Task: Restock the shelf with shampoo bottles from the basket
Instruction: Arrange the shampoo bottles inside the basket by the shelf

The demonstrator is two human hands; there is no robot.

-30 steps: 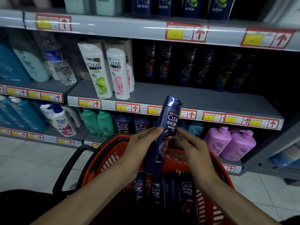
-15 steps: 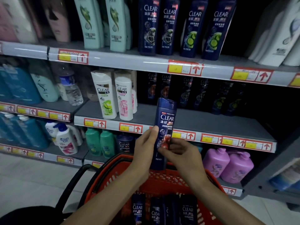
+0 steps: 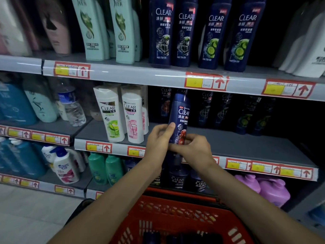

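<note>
I see one dark blue shampoo bottle (image 3: pixel 180 118) held upright in both hands, its long axis vertical and its label facing me. The left hand (image 3: pixel 159 138) curls round its left side. The right hand (image 3: pixel 195 150) wraps its fingers (image 3: pixel 177 147) across the lower front. The bottle hangs above the red basket (image 3: pixel 175 213), level with the middle shelf (image 3: pixel 246 143) edge. Bare shelf floor lies straight ahead beyond the hands, with dark bottles (image 3: pixel 207 110) standing at the back.

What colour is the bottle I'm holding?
Dark blue bottle, red picture low on its label; the head view shows it.
</note>
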